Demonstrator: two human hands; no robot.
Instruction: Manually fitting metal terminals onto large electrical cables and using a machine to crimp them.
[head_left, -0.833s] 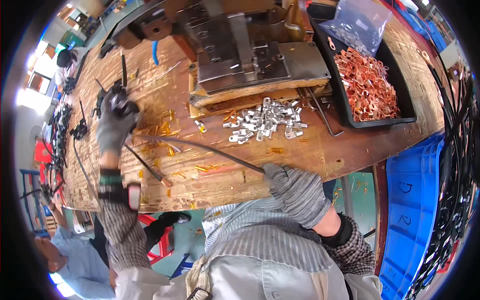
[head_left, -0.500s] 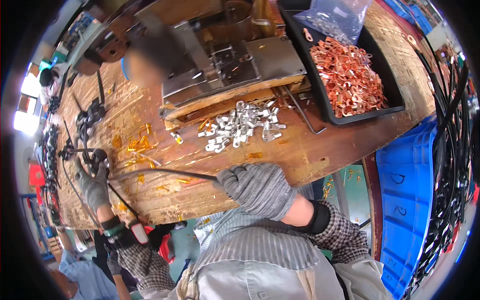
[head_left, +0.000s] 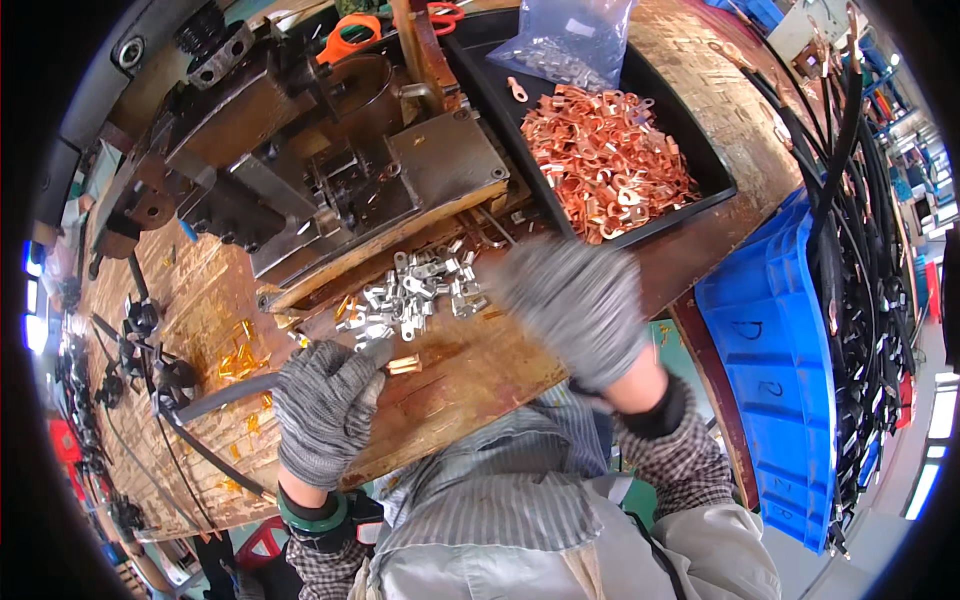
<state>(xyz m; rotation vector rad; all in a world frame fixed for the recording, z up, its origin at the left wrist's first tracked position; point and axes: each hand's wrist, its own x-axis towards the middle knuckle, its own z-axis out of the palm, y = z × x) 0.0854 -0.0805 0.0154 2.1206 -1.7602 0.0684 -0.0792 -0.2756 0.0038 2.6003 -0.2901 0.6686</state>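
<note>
My gloved left hand (head_left: 325, 410) is closed around a black cable (head_left: 225, 398) that comes in from the left. Just beyond its fingertips show copper-coloured pieces (head_left: 403, 366); whether they are the cable's bare ends or lie on the bench, I cannot tell. My gloved right hand (head_left: 580, 310) is smeared by motion, just right of a heap of silver cable lugs (head_left: 412, 295). Its fingers cannot be made out, nor whether anything is in them. Behind the heap stands a dark metal press (head_left: 340, 180) on a wooden base.
A black tray (head_left: 715, 190) of copper lugs (head_left: 605, 160) stands at the back right, with a clear plastic bag (head_left: 570, 45) in it. Orange scissors (head_left: 350, 38) lie behind the press. Yellow sleeves (head_left: 240, 355) are scattered at left. A blue crate (head_left: 770, 370) and hanging black cables (head_left: 865, 250) are at right.
My view has turned, shifting the bench leftward. My left hand has come in from the far left toward the silver lugs. My right hand has left the cable and moved up toward the tray.
</note>
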